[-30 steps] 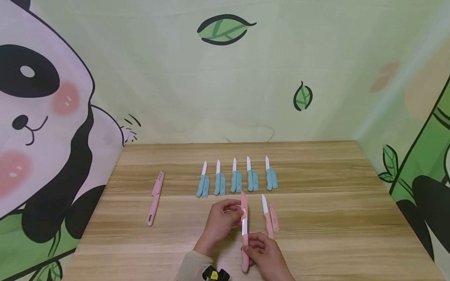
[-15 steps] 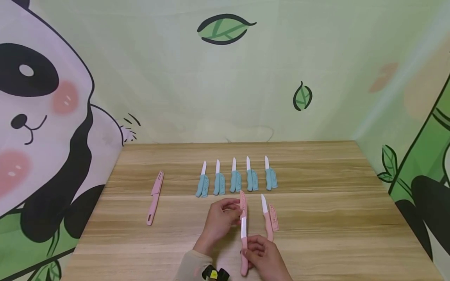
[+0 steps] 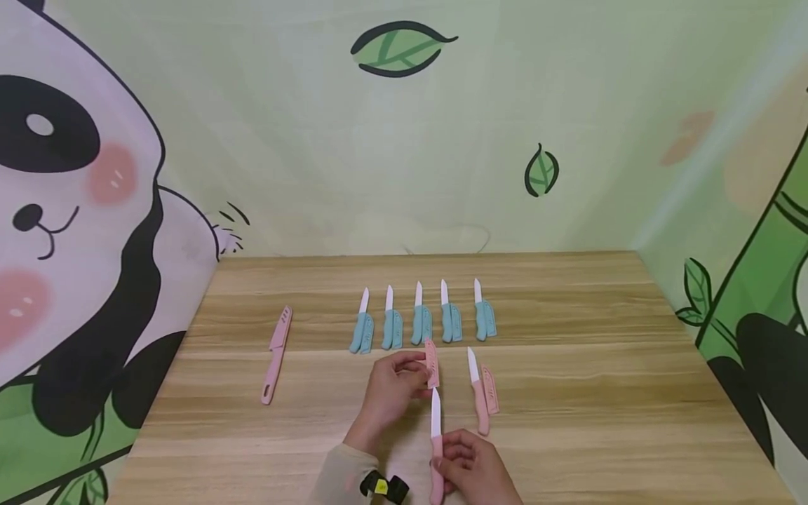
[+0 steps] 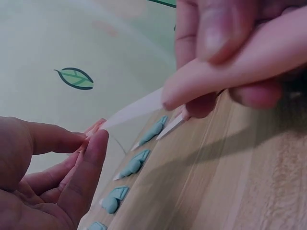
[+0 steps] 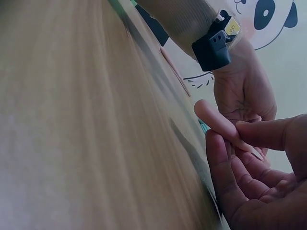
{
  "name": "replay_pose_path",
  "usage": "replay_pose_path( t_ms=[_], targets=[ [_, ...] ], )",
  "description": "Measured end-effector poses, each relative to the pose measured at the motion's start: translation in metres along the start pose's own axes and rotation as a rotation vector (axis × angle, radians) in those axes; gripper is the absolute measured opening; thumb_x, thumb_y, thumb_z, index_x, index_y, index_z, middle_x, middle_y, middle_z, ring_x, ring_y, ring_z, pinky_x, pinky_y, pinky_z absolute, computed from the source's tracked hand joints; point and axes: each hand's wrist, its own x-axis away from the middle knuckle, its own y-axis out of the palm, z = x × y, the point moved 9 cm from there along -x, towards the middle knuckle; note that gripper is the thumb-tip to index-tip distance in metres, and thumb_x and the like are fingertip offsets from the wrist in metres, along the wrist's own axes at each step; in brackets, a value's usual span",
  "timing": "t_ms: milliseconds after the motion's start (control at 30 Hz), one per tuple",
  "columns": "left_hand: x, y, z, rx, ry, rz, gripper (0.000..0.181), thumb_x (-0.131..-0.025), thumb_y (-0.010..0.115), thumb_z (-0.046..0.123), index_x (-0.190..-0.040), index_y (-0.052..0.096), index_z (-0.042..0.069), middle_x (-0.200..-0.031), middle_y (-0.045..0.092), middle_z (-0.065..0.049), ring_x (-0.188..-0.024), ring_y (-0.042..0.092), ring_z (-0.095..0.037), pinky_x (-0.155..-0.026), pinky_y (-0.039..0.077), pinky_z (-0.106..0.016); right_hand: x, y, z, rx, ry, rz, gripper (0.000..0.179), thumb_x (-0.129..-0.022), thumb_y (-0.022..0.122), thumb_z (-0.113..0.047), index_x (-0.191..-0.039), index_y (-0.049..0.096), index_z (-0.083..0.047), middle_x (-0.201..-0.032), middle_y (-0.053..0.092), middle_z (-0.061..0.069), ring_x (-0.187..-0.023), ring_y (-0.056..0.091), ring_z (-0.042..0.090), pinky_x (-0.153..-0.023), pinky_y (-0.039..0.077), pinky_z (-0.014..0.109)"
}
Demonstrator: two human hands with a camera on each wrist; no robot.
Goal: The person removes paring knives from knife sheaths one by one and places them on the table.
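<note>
My left hand [image 3: 393, 389] pinches a pink knife sheath [image 3: 432, 365] between thumb and fingers, its narrow end pointing away from me. Below it my right hand [image 3: 472, 466] grips the pink handle [image 3: 437, 466] of a paring knife, whose bare white blade [image 3: 435, 414] points up at the sheath. In the left wrist view the blade tip [image 4: 109, 123] is right at the sheath's mouth, by the left fingertips. The right wrist view shows the handle [image 5: 216, 120] pinched between the right thumb and fingers above the table.
Right of my hands lies another pink paring knife [image 3: 480, 403] with its sheath [image 3: 490, 389] beside it. Several blue-handled knives [image 3: 419, 322], each with a blue sheath, form a row behind. A pink sheathed knife [image 3: 276, 358] lies left on the wooden table [image 3: 568, 393].
The sheath has come off the blade: my right hand has drawn the knife down towards me, while my left hand stays nearly in place with the sheath. More blade now shows.
</note>
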Motion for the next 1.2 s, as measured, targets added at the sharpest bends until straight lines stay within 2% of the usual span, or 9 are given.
replay_pose_path(
  t_ms=[367, 733, 1200],
  targets=[
    [-0.0049, -0.0026, 0.0023, 0.003, 0.019, 0.002, 0.030, -0.094, 0.066, -0.004, -0.124, 0.068, -0.006, -0.092, 0.068, -0.010, -0.074, 0.072, -0.014, -0.077, 0.066, -0.044, 0.0003, 0.0021, 0.0028, -0.015, -0.005, -0.021, 0.033, -0.092, 0.073, -0.005, -0.118, 0.060, 0.012, -0.089, 0.069, 0.004, -0.077, 0.068, 0.014, -0.065, 0.062, 0.027],
    [-0.0037, -0.0011, 0.0014, -0.022, 0.011, 0.002, 0.029, -0.095, 0.068, 0.000, -0.124, 0.069, -0.002, -0.094, 0.070, -0.010, -0.075, 0.071, -0.012, -0.071, 0.065, -0.034, 0.0012, 0.0023, 0.0010, -0.009, -0.017, -0.024, 0.032, -0.093, 0.073, -0.004, -0.117, 0.060, 0.013, -0.089, 0.069, 0.005, -0.077, 0.067, 0.014, -0.064, 0.061, 0.026],
    [0.0001, -0.0014, 0.0069, -0.038, 0.014, 0.015, 0.031, -0.096, 0.068, 0.003, -0.127, 0.068, -0.001, -0.100, 0.070, -0.015, -0.077, 0.072, -0.014, -0.073, 0.066, -0.037, 0.0010, 0.0036, 0.0005, -0.007, -0.005, -0.030, 0.032, -0.092, 0.074, -0.005, -0.116, 0.061, 0.012, -0.089, 0.069, 0.004, -0.077, 0.067, 0.014, -0.065, 0.062, 0.027]
  ],
)
